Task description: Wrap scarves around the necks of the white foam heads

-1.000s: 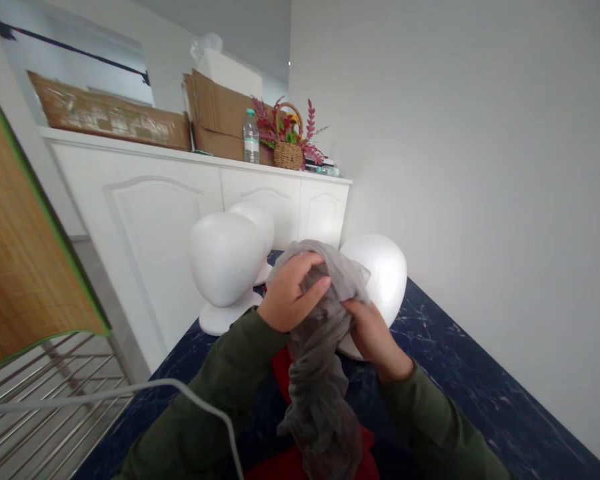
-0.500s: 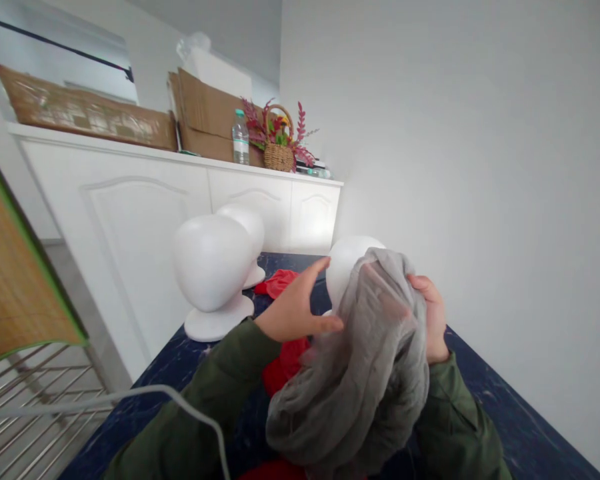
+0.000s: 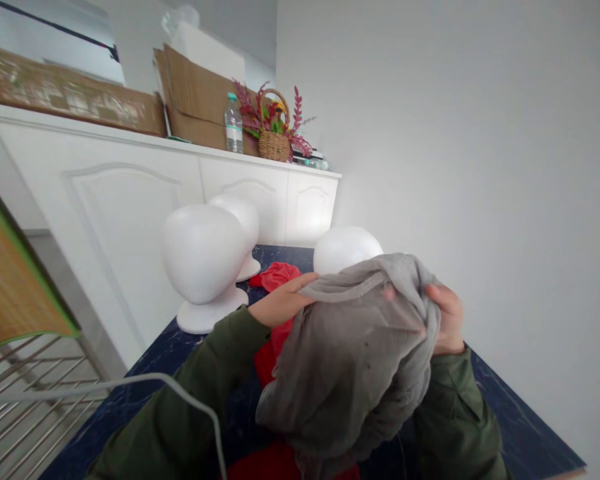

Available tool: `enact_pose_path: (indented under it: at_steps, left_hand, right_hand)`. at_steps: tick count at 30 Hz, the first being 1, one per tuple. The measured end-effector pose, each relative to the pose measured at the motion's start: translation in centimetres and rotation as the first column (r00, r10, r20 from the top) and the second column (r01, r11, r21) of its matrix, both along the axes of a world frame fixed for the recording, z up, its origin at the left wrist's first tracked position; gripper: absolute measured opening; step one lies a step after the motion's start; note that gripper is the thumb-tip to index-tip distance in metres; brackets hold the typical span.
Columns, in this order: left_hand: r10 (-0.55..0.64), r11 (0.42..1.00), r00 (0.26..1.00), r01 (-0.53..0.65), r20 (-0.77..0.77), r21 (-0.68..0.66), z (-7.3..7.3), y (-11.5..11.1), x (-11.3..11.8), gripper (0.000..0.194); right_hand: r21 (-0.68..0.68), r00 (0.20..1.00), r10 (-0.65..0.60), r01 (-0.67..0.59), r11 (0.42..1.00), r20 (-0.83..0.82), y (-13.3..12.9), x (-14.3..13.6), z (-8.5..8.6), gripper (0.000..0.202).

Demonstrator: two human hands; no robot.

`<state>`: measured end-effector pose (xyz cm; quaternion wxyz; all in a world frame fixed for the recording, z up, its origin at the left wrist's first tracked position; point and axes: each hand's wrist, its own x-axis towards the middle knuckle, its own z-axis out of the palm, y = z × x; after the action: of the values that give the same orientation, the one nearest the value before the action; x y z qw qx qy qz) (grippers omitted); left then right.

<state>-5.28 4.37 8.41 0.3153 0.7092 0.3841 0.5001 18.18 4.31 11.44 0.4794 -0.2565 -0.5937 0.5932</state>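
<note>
A grey, thin, crumpled cloth (image 3: 355, 353) is stretched between my two hands, its rolled upper edge raised. My left hand (image 3: 286, 301) grips the left end of that edge, its fingers partly hidden behind the fabric. At the other end my right hand (image 3: 447, 319) holds the cloth, and some of its fingertips show through the weave. Right behind the cloth stands a white mannequin head (image 3: 347, 250), its lower part covered from view. Red cloth (image 3: 281, 339) lies beneath and beside my left forearm, and a further red piece (image 3: 279, 275) rests farther back.
Two more white mannequin heads (image 3: 203, 253) stand at the left of the dark blue marbled table (image 3: 155, 353). A white cable (image 3: 145, 379) crosses my left sleeve. Behind are white cabinets (image 3: 130, 193) bearing boxes, a bottle (image 3: 234, 127) and a flower basket (image 3: 274, 145). A wall borders the right.
My left hand, open beside the cloth before, now grips its edge. The cloth has been spread wider between my hands, and my right hand has shifted slightly right. The view has shifted a little.
</note>
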Motion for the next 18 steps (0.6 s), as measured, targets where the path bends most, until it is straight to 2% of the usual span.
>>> enact_pose_path:
  at_steps: [3, 6, 8, 10, 12, 14, 16, 18]
  left_hand:
    - [-0.055, 0.995, 0.991, 0.064, 0.122, -0.076, 0.5, -0.2, -0.5, 0.029]
    - [-0.049, 0.981, 0.956, 0.101, 0.289, -0.167, 1.4, -0.6, -1.1, 0.025]
    - [-0.007, 0.970, 0.937, 0.092, 0.349, -0.227, 2.0, -0.9, -1.6, 0.020]
    - [0.065, 0.968, 0.939, 0.023, 0.337, -0.250, 2.6, -1.2, -2.1, 0.019]
    - [0.141, 0.975, 0.951, -0.085, 0.275, -0.205, 3.0, -1.5, -2.4, 0.020]
    - [0.194, 0.979, 0.959, -0.175, 0.205, -0.106, 3.3, -2.0, -2.4, 0.020]
    - [0.223, 0.974, 0.960, -0.226, 0.167, -0.003, 3.6, -2.5, -2.3, 0.020]
    - [0.234, 0.967, 0.956, -0.247, 0.175, 0.060, 3.7, -2.9, -2.1, 0.021]
  right_hand:
    - [0.022, 0.999, -0.017, 0.016, 1.000, 0.044, 0.0, 0.5, 0.3, 0.033]
    - [0.171, 0.982, -0.135, 0.112, 0.979, 0.133, 0.5, 1.7, 0.8, 0.032]
    - [0.280, 0.936, -0.208, 0.126, 0.952, 0.285, 1.1, 2.9, 1.2, 0.035]
    - [0.345, 0.849, -0.251, 0.087, 0.935, 0.466, 1.7, 4.0, 1.4, 0.033]
    - [0.379, 0.772, -0.277, 0.051, 0.924, 0.572, 2.1, 4.7, 1.5, 0.032]
    - [0.436, 0.750, -0.345, 0.084, 0.896, 0.564, 2.3, 4.9, 1.5, 0.034]
    - [0.522, 0.743, -0.458, 0.173, 0.835, 0.487, 2.2, 4.7, 1.5, 0.033]
    - [0.601, 0.732, -0.567, 0.272, 0.752, 0.377, 1.9, 4.3, 1.4, 0.031]
